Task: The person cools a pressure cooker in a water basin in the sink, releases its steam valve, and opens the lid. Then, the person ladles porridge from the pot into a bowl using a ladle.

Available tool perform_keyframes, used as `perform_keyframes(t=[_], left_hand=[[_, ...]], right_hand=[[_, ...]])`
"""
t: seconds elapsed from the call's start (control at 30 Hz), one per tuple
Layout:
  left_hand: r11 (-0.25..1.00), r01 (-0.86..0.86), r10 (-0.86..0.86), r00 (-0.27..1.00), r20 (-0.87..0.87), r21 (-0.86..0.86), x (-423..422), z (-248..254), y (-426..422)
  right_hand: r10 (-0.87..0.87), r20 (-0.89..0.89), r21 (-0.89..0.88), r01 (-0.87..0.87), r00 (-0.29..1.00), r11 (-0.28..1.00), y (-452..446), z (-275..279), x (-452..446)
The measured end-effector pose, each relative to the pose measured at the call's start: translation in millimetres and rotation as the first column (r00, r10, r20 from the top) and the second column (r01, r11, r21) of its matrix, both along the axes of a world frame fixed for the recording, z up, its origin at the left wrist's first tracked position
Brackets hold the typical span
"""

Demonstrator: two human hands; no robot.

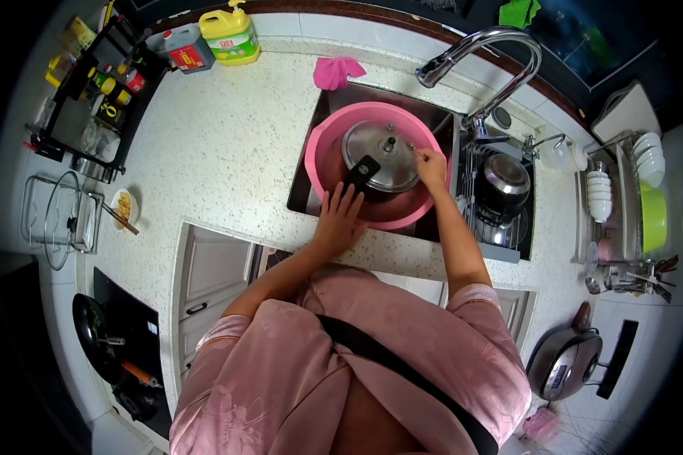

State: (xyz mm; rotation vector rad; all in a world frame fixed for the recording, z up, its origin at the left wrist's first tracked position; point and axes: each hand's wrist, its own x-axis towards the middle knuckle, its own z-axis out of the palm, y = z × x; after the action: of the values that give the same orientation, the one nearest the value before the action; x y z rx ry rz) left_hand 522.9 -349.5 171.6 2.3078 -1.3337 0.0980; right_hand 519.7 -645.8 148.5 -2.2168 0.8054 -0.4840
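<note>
Lid (370, 144): located inside the pink basin (314, 163), which sits in the sink (299, 196). The lid is round and metal, with its outer face up. A knob (390, 144) stands near its centre. A black handle (364, 170) projects from the edge nearer the person. The support under the lid is hidden.

Left hand (340, 221): palm down over the near rim of the basin. The grip is spread, with the fingertips at the outer end of the handle; firm contact cannot be confirmed.

Right hand (432, 168): positioned at the right edge of the lid. The grip is curled, fingers bent toward the thumb. Whether it pinches the lid cannot be told.

Surroundings: a pink cloth (338, 72) lies on the bench (228, 114) behind the sink. The tap (501, 35) arches at the rear right. An upturned pot (506, 176) occupies the rack (469, 182) right of the basin. A bowl (132, 206) with chopsticks (126, 222) stands at far left.
</note>
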Motion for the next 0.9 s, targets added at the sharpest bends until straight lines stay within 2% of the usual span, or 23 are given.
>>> perform_keyframes(t=[0.17,0.27,0.37,0.43,0.53,0.67,0.73,0.83,0.9], left_hand=[[1.000,0.001,-0.001,1.000,-0.008,0.015,1,-2,-1],[0.999,0.005,-0.004,1.000,-0.028,0.045,1,-4,-2],[0.999,-0.005,0.007,0.999,-0.033,0.052,1,-3,-3],[0.999,-0.009,0.011,0.999,-0.041,0.049,1,-2,-3],[0.999,-0.020,0.022,0.999,-0.045,0.047,2,-2,-2],[0.998,-0.040,0.044,0.997,-0.065,0.051,2,-2,-1],[0.998,-0.037,0.041,0.996,-0.074,0.048,2,-2,-1],[0.999,-0.044,0.045,0.997,-0.060,0.031,2,-1,-1],[0.998,-0.047,0.049,0.997,-0.054,0.028,2,-1,-1]], right_hand=[[-0.070,0.015,0.085,0.069,0.997,0.994,-13,-27,-24],[-0.083,0.020,0.050,0.082,0.996,0.995,-13,-27,-28],[-0.109,-0.057,-0.004,0.109,0.992,0.994,-6,-14,-18],[-0.033,0.047,0.037,0.031,0.998,0.999,1,-8,-8],[-0.012,0.076,0.015,0.010,0.997,1.000,9,-4,8],[0.009,0.084,-0.011,-0.008,0.996,1.000,23,18,26],[0.059,-0.029,-0.022,-0.060,0.998,0.998,23,21,37],[0.111,0.061,-0.115,-0.103,0.992,0.988,24,15,49],[0.130,0.002,-0.113,-0.129,0.992,0.985,22,17,55]])
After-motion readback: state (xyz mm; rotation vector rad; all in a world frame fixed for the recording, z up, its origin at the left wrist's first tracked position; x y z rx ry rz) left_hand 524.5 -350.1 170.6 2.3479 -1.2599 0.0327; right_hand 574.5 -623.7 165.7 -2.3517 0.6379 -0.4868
